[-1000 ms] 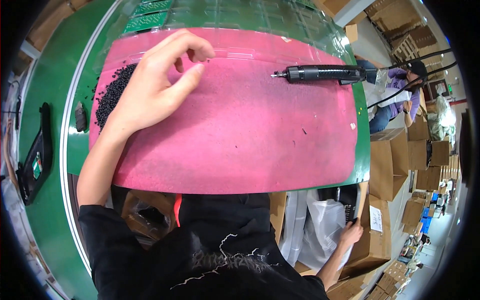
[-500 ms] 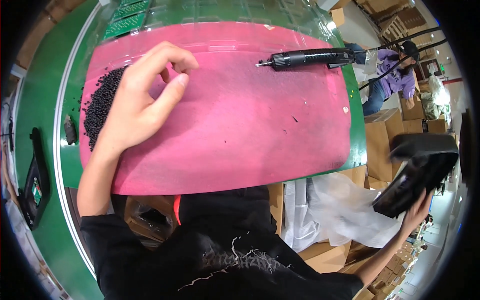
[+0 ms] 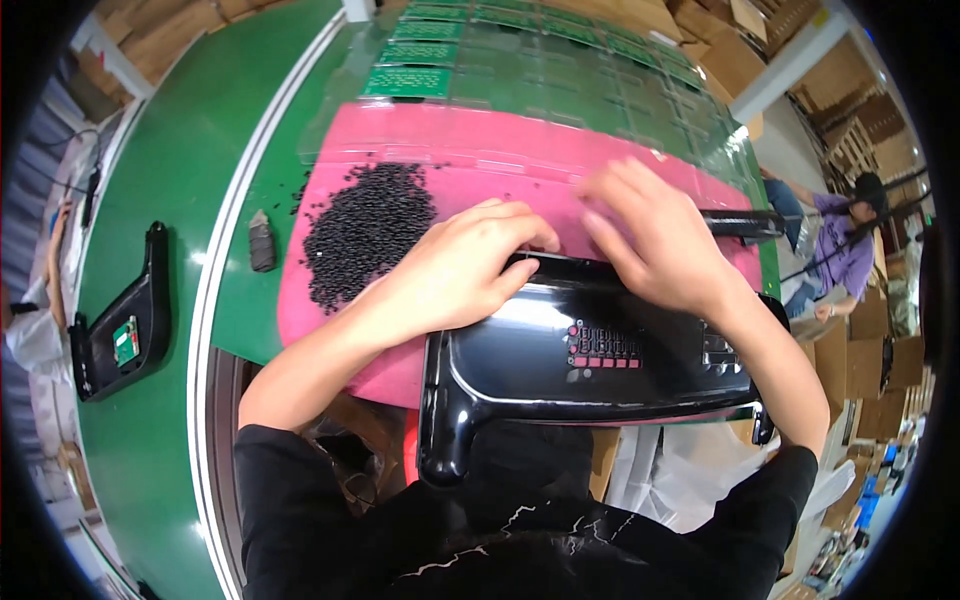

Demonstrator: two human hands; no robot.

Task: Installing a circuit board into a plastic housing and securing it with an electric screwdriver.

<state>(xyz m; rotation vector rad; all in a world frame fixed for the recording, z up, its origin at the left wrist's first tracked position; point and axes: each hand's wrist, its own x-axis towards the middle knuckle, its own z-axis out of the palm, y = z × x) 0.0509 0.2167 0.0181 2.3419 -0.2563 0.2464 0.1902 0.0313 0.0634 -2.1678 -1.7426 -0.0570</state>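
One co-worker's arm (image 3: 57, 265) reaches in at the far left, and near it a black plastic shell (image 3: 135, 345) with a small green board inside lies on green surfacing. A pale strip (image 3: 200, 400) runs between that and the green worktop (image 3: 250, 310) where the person stands. A dark wrapped lump (image 3: 262, 245) sits just beside the pink mat (image 3: 290, 310), and a heap of tiny black pieces (image 3: 370, 225) covers the mat's left part.

Over the near edge of the mat lies a large black casing (image 3: 500, 350), jutting out toward the person's shirt, with pink showing through its rows of little openings. The left hand (image 3: 475, 262) is at its far edge, half curled, thumb and forefinger a little apart; I can't tell whether it grips the casing. Beyond, a clear tray (image 3: 520, 80) carries green circuit boards (image 3: 405, 82).

The right hand (image 3: 650, 235), blurred, is over the casing's far side, fingers bent and thumb spread away from them, with nothing visible between. Its forearm crosses above the casing's right end. White wrapping (image 3: 700, 470) shows below the worktop. Past the hand, a black power screwdriver (image 3: 745, 224) lies partly hidden. Farther right, I see a person in purple (image 3: 845, 262) near cardboard boxes (image 3: 870, 360).
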